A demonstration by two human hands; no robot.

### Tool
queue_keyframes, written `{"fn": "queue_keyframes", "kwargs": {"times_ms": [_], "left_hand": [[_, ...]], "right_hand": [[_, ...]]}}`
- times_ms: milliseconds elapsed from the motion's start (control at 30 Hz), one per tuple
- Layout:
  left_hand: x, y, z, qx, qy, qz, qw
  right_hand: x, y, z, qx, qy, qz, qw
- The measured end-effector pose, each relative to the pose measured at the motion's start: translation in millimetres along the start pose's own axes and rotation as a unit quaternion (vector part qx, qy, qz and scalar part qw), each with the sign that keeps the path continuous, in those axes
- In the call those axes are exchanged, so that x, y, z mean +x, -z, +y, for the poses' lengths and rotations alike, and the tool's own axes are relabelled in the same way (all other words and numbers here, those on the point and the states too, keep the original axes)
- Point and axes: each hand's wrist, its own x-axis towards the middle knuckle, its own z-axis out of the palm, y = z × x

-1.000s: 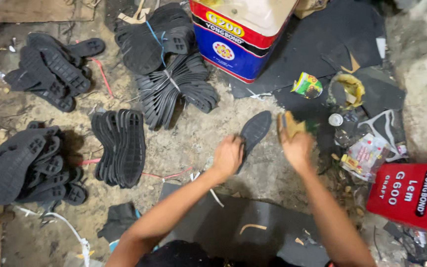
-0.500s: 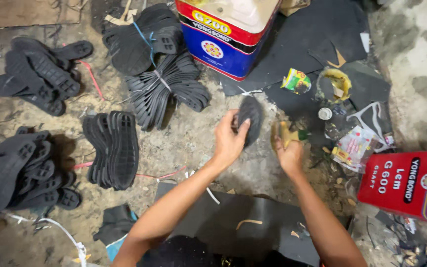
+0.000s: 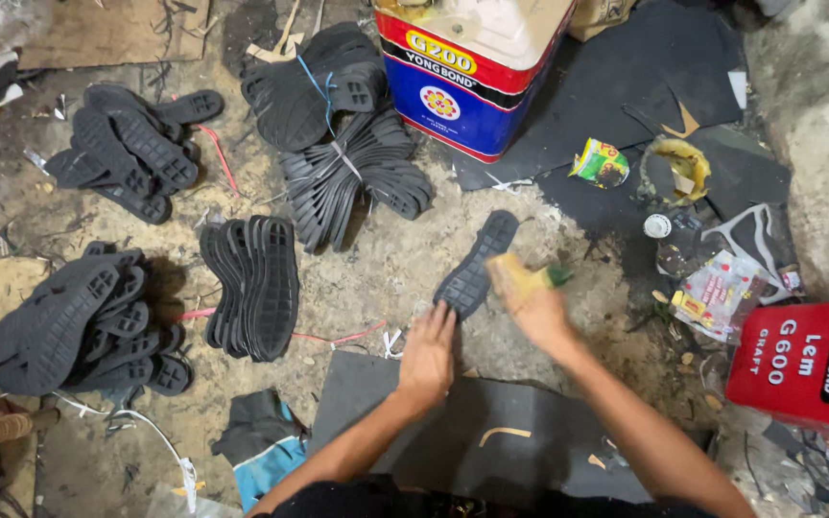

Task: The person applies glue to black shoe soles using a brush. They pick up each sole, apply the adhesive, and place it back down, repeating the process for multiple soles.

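One black shoe sole (image 3: 475, 266), lifted a moment ago, now lies on the floor (image 3: 386, 269), pinned by the flat, open left hand (image 3: 428, 353); the right hand (image 3: 530, 307) grips a yellow-smeared brush (image 3: 522, 275)

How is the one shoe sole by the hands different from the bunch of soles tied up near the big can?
The single sole lies alone and flat on the ground, tread up, with the left hand touching its near end. The tied bundle holds many soles fanned out on edge, bound with a strap, and no hand touches it. Both are black rubber with patterned tread.
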Motion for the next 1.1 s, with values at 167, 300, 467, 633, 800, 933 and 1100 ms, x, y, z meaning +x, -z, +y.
{"fn": "queue_keyframes", "kwargs": {"times_ms": [167,300,467,633,800,933,1100], "left_hand": [[-1.7,-22.9,-3.8,0.220,-0.050,-0.146,0.963],[-4.5,-23.9,-6.0,0.199,-0.057,-0.131,0.970],[-1.7,-22.1,-3.9,0.188,-0.054,-0.164,0.967],[-1.1,-19.2,-1.0,0.208,-0.070,-0.117,0.968],[18.8,12.5,2.0,0.061,0.047,-0.155,0.985],[51.2,29.8,2.0,-0.084,0.030,0.122,0.988],[65.9,4.5,-1.1,-0.231,0.122,0.104,0.960]], "right_hand": [[34.3,-11.5,-4.8,-0.576,0.131,-0.097,0.801],[95.0,2.3,-61.9,-0.690,0.077,0.100,0.712],[53.2,-64.5,-44.8,-0.587,0.370,-0.200,0.692],[49.4,-53.0,-49.5,-0.640,0.032,-0.187,0.744],[107.9,19.3,-84.4,-0.707,0.030,0.131,0.694],[70.5,20.9,-57.2,-0.573,0.221,0.168,0.771],[3.3,17.2,-32.8,-0.370,0.139,0.227,0.890]]}}
